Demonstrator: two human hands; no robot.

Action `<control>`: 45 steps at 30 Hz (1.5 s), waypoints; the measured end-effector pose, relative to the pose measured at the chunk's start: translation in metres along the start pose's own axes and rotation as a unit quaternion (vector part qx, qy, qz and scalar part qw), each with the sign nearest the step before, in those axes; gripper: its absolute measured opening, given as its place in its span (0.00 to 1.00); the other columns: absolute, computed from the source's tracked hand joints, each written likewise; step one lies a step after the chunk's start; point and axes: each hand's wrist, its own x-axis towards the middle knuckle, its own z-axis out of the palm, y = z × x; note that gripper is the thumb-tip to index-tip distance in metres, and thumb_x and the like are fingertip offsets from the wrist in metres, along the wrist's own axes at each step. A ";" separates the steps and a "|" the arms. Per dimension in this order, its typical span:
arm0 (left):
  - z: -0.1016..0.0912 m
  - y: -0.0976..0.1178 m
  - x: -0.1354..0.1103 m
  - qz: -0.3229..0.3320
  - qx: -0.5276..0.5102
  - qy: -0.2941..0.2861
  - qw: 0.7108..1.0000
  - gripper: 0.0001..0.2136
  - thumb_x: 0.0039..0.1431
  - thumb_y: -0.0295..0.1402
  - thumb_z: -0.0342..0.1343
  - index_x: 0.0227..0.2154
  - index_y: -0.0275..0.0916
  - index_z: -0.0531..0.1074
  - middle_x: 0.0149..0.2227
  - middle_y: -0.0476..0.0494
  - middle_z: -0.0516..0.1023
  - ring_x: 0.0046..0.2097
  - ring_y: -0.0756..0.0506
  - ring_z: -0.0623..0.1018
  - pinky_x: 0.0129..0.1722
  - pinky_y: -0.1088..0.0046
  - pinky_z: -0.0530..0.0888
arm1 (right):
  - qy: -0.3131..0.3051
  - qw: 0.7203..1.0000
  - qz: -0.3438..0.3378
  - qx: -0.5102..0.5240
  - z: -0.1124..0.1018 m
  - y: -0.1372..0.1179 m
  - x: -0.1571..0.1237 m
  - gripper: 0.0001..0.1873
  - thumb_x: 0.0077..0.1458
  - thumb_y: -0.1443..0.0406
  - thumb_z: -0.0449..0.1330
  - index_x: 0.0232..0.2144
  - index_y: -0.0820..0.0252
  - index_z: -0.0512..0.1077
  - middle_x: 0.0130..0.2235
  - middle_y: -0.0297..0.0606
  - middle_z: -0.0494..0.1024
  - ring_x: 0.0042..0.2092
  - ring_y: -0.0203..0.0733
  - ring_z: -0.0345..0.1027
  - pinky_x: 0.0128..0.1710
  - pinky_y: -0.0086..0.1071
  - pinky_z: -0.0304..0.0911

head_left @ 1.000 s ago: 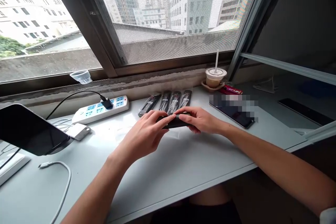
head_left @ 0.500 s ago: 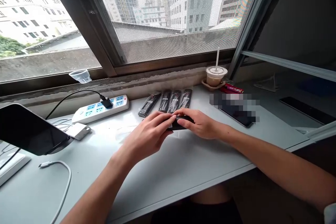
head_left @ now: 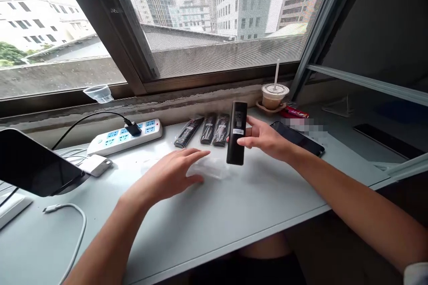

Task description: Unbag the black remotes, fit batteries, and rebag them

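A black remote control [head_left: 236, 151], its back with a white label toward me, stands nearly upright above the desk. My right hand [head_left: 264, 139] grips its right side between thumb and fingers. To the left, my left hand [head_left: 170, 171] hovers low over the desk with fingers stretched out and thumb apart, holding nothing. Just beyond its fingertips lies a clear plastic bag [head_left: 214, 170]. Behind it, black remotes in clear wrapping lie side by side: a slanted one [head_left: 189, 132] and others [head_left: 207, 129] near it. The held remote covers part of that row.
A white power strip [head_left: 123, 138] with a black plug runs along the wall. At left are a tablet [head_left: 36, 164], a white charger [head_left: 98, 165] and a white cable [head_left: 82, 227]. Rightward stand a drink cup [head_left: 274, 97], a red packet [head_left: 296, 112] and a dark phone [head_left: 301, 140].
Both hands were together on the remote lying level. My left hand has let go and moved left; my right hand has raised the remote and turned it upright.
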 end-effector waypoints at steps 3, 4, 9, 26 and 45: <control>0.002 -0.004 -0.003 -0.031 -0.004 -0.022 0.999 0.27 0.69 0.36 0.60 0.69 0.56 0.66 0.59 0.44 0.80 0.50 0.37 0.84 0.45 0.62 0.80 | -0.023 0.999 0.017 -0.024 0.005 0.005 -0.003 0.62 0.53 0.63 0.76 0.77 0.47 0.42 0.60 0.49 0.79 0.46 0.46 0.82 0.43 0.37 0.77; 0.001 -0.004 -0.004 -0.030 -0.005 -0.022 0.999 0.26 0.70 0.36 0.59 0.69 0.56 0.67 0.59 0.44 0.81 0.51 0.37 0.84 0.46 0.62 0.80 | -0.021 0.999 0.025 -0.041 0.006 0.006 -0.004 0.69 0.52 0.63 0.76 0.77 0.41 0.32 0.64 0.51 0.74 0.42 0.43 0.82 0.40 0.36 0.78; -0.003 -0.006 -0.005 -0.035 -0.044 -0.005 0.998 0.23 0.72 0.39 0.56 0.67 0.55 0.69 0.54 0.45 0.84 0.49 0.38 0.84 0.47 0.63 0.80 | 0.003 0.993 0.031 -0.115 0.004 0.009 -0.006 0.78 0.51 0.62 0.77 0.74 0.29 0.18 0.74 0.56 0.55 0.31 0.33 0.79 0.33 0.36 0.81; -0.009 0.001 -0.002 -0.077 -0.155 -0.027 0.984 0.28 0.72 0.41 0.55 0.72 0.59 0.60 0.56 0.48 0.82 0.50 0.41 0.82 0.50 0.63 0.77 | 0.155 0.978 -0.064 -0.127 -0.007 0.003 0.003 0.63 0.52 0.56 0.76 0.76 0.41 0.40 0.58 0.47 0.77 0.36 0.46 0.79 0.22 0.33 0.72; -0.008 0.032 0.007 -0.093 -0.180 -0.021 0.979 0.36 0.70 0.51 0.55 0.76 0.56 0.50 0.68 0.39 0.70 0.52 0.36 0.81 0.51 0.57 0.79 | 0.166 0.986 -0.025 -0.006 0.014 0.011 0.003 0.79 0.46 0.56 0.80 0.77 0.45 0.25 0.68 0.50 0.70 0.52 0.53 0.81 0.55 0.48 0.78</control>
